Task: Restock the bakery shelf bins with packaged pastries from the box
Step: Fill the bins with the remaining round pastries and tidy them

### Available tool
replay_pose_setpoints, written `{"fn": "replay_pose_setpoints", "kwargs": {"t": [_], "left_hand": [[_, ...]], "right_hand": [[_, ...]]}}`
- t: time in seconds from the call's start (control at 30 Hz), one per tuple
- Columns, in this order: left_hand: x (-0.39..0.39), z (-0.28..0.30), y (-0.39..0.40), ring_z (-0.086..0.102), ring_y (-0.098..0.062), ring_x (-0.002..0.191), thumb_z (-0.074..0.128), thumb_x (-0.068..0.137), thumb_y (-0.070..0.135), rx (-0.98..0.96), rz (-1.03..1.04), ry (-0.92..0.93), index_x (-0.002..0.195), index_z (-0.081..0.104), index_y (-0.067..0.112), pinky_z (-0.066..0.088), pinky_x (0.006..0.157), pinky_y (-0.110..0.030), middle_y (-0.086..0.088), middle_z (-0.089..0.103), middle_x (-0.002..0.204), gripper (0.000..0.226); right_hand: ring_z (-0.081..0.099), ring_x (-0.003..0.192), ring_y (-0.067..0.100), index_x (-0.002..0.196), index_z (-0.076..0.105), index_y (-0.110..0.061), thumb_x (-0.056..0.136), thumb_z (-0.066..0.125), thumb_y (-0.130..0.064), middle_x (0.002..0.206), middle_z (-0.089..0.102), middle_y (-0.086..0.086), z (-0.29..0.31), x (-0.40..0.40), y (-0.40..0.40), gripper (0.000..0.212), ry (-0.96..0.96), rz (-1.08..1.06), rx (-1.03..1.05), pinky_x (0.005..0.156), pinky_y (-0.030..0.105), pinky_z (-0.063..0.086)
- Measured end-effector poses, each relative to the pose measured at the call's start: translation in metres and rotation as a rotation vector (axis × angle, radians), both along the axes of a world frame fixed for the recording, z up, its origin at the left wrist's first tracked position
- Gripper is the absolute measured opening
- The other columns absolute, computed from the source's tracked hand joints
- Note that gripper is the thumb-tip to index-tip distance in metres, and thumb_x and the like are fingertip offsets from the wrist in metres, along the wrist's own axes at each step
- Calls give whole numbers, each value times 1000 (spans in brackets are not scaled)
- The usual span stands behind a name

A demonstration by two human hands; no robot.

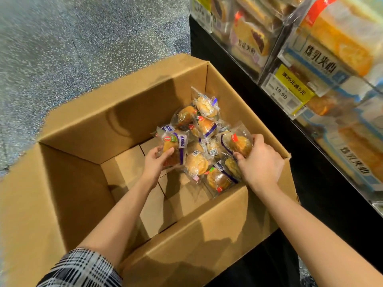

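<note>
Both our hands reach down into the cardboard box (128, 112): our left hand (154, 162) curls round a wrapped pastry (175, 149), and our right hand (259, 162) grips another packet (236, 141) at three o'clock from it. Around them, toward twelve and five o'clock, loose packets (204, 125) pile against the box's right wall. At two o'clock stand clear shelf bins (323, 65) of packaged cakes; speckled grey floor (72, 38) lies at ten o'clock.
</note>
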State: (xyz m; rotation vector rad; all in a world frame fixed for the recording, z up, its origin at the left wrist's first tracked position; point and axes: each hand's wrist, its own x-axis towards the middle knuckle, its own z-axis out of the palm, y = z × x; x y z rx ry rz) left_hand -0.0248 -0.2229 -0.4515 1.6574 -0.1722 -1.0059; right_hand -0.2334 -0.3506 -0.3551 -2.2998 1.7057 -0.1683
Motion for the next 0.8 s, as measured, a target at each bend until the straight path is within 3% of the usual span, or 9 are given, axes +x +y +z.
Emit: {"fn": "replay_pose_setpoints", "kwargs": {"t": [0.07,0.17,0.3,0.43,0.63,0.7,0.8], "left_hand": [[-3,11,5,67,-19,92,64,88,25,-28,-29,25,110,59,17,57,66,-25,-7,67,105,24],[-9,30,12,71,-20,83,64,86,25,-80,-28,83,116,55,15,58,64,-31,-9,69,102,33],[-19,57,20,70,-22,91,67,76,18,-169,-82,152,118,52,14,58,72,-36,-10,67,107,44],[-34,81,21,70,-20,87,78,61,3,-257,-172,146,122,49,9,58,66,-31,-14,65,110,67],[-65,135,13,71,-15,82,96,24,36,-421,-298,92,112,52,16,58,63,-27,1,73,95,100],[-83,155,11,70,-17,88,96,31,33,-473,-386,104,117,50,15,57,65,-27,-3,72,100,99],[-117,175,3,69,-16,94,90,52,14,-528,-417,65,123,48,7,56,72,-25,-16,64,120,83]], "right_hand": [[60,101,23,123,47,-21,83,67,-45,107,64,2,0,-1,0,51,-1,-9,3,86,36,45],[60,102,23,123,48,-25,82,65,-53,107,65,0,0,-5,3,52,-33,18,21,84,35,46],[58,107,20,126,48,-31,80,65,-57,113,64,-4,11,-11,6,56,-94,91,151,84,32,44],[57,97,14,112,57,-21,75,78,-38,105,63,-4,41,-18,20,46,-441,53,349,80,25,42],[49,74,-4,107,58,-18,77,78,-32,89,57,-12,90,-67,45,39,-631,18,260,57,2,37],[46,71,-5,104,57,-21,77,77,-35,83,53,-16,110,-92,49,36,-625,14,190,57,1,35],[50,76,3,101,55,-24,76,76,-40,88,58,-8,137,-132,57,36,-625,5,104,61,11,37]]}}
